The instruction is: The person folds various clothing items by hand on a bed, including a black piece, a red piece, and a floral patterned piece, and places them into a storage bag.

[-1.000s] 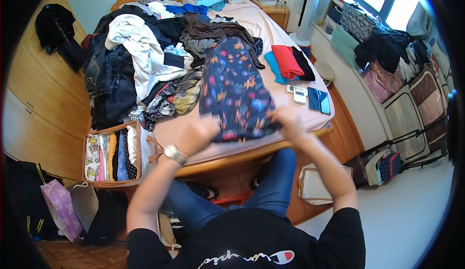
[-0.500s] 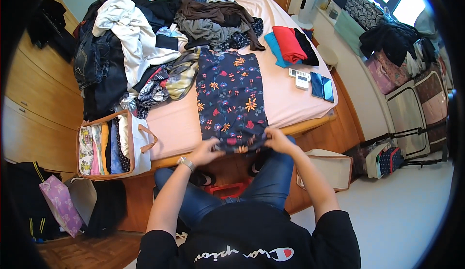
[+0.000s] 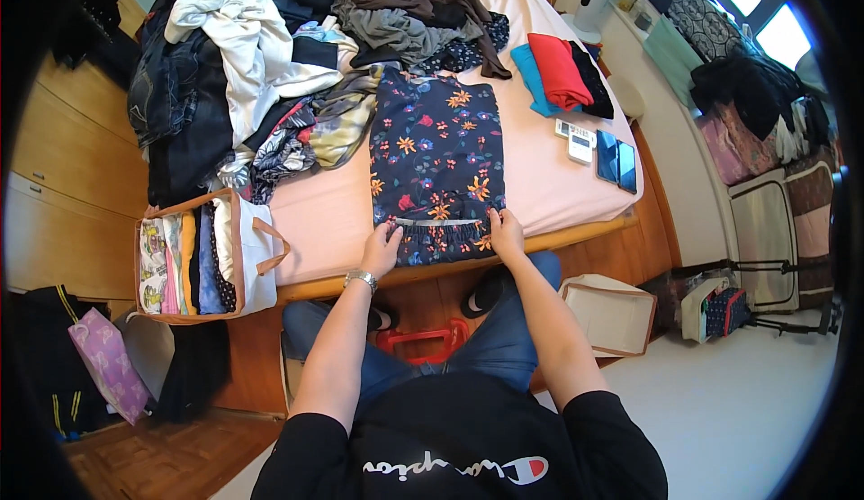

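1. Head view: holds the floral garment (image 3: pixel 436 140) by the left end of its gathered band (image 3: pixel 441 243) in the left grip (image 3: pixel 382 248), pinched closed on the cloth.
2. Holds the band's right end in the right grip (image 3: pixel 507 233), likewise pinched closed on the cloth.
3. Has the garment lying flat on the bed (image 3: pixel 549 185), band at the middle of the near edge, far end up by the clothes heap (image 3: pixel 238 50).
4. Has a box (image 3: pixel 259 279) of folded clothes (image 3: pixel 189 257) at the near left corner.
5. Shows white gadgets (image 3: pixel 580 147) and dark screens (image 3: pixel 609 160) toward the near right corner, with folded red, blue and black clothes (image 3: pixel 560 70) beyond, along the right edge.
6. Wears a watch (image 3: pixel 362 278) on the left wrist.
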The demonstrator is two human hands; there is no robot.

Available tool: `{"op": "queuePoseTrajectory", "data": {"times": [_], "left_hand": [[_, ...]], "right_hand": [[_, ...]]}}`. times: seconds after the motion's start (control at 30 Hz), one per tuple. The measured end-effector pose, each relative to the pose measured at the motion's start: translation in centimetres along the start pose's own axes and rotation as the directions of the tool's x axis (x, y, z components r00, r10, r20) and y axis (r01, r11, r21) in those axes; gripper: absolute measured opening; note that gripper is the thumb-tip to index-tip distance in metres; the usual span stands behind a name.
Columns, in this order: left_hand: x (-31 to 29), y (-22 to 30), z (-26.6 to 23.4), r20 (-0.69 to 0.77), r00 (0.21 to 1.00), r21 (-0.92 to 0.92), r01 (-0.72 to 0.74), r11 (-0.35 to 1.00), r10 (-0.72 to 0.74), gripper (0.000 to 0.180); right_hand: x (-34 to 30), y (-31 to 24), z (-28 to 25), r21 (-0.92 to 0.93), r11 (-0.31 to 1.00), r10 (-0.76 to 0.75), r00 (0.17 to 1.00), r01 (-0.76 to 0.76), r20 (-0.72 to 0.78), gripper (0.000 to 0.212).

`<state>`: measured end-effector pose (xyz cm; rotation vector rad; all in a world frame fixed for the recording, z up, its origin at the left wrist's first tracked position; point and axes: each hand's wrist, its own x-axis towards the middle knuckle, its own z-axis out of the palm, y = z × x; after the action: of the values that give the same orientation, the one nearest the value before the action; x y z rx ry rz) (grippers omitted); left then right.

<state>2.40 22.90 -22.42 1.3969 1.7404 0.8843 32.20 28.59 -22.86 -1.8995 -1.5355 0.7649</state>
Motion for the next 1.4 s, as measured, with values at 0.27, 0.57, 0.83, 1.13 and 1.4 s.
{"op": "queuePoseTrajectory", "data": {"times": [0.27, 0.57, 0.83, 1.13, 1.4], "left_hand": [[-4.1, 5.4, -3.2, 0.196, 0.877, 0.333, -0.481, 0.811, 0.439, 0.046], [-6.4, 1.8, -2.7, 0.221, 0.746, 0.664, -0.587, 0.463, 0.628, 0.033], [-7.4, 2.9, -3.3, 0.251, 0.803, 0.660, -0.550, 0.511, 0.540, 0.025], [-12.2, 3.8, -4.2, 0.339, 0.845, 0.514, -0.535, 0.671, 0.414, 0.023], [-3.5, 2.0, -6.1, -0.048, 0.995, -0.125, -0.088, 0.988, 0.082, 0.022]], "right_hand": [[-4.6, -1.8, -0.2, -0.452, 0.802, -0.522, 0.825, 0.390, -0.214, 0.024], [-7.1, -5.0, -4.7, -0.229, 0.605, -0.671, 0.643, 0.762, 0.368, 0.079], [-6.5, -1.5, -3.8, -0.424, 0.413, -0.688, 0.582, 0.806, 0.434, 0.051], [-8.2, -1.7, -9.0, -0.176, 0.657, -0.506, 0.602, 0.733, 0.618, 0.051], [-2.4, -3.9, -4.3, 0.266, 0.928, -0.330, 0.904, 0.259, 0.273, 0.032]]}}
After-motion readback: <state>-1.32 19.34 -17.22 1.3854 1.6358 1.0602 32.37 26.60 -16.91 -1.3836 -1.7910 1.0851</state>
